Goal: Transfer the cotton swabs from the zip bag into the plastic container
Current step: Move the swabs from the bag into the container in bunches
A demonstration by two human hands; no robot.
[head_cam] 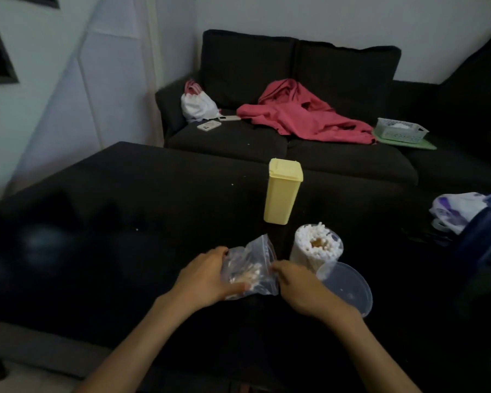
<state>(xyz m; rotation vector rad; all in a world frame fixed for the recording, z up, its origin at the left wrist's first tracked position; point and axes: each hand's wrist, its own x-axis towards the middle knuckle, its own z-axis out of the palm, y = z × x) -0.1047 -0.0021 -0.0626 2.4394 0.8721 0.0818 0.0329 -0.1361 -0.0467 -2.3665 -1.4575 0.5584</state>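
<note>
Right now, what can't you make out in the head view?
- Zip bag seal, open or closed: crumpled plastic, both hands on it.
- Swab count in the bag: left hand covers part of it, dim light.
- Right hand fingers: turned away from the camera.
- Round clear lid: near edge behind the right wrist.
- Blue and white things at right: cut off by the frame edge.

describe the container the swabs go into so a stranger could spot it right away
On the dark table, just right of the zip bag both hands hold, stands a clear round container. Unlike the closed yellow box behind it, it is lidless and packed with upright white-tipped swabs.
</note>
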